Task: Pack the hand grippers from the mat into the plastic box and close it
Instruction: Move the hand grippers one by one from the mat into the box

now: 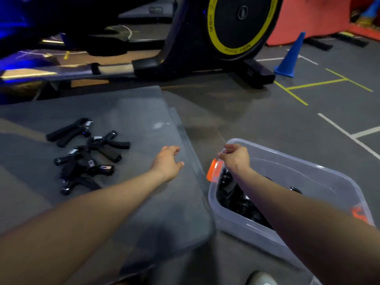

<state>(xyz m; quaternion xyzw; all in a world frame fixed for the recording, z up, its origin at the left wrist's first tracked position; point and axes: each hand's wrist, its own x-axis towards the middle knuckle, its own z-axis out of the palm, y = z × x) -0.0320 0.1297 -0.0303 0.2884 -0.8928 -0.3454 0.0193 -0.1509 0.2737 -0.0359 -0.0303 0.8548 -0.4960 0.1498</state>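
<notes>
- Hand grippers (86, 155) lie in a loose black heap on the left part of the grey mat (144, 112), several overlapping, one a little apart at the far end of the heap.
- Left hand (167, 162) hangs above the mat to the right of the heap, well apart from it; its fingers (174, 150) are loosely curled and hold nothing.
- Right hand (236, 158) is over the near-left corner of the plastic box (308, 173), fingers (223, 154) bent with the tips drawn together (whether anything is pinched between them cannot be told from the blur).
- Orange latch (213, 170) stands on the box's left end wall, just below the right hand; a second orange clip (358, 214) shows at the right end, partly behind the forearm.
- More black grippers (232, 194) lie inside the box, which stands open on the floor just beside the mat's right edge.
- Clear lid (174, 212) seems to lie flat over the mat's right part, under the left forearm.
- Farther off: exercise bike (232, 25) with a yellow-ringed wheel, a blue cone (290, 56), and painted floor lines (347, 134).
- Shoe tip (260, 278) at the bottom edge.
</notes>
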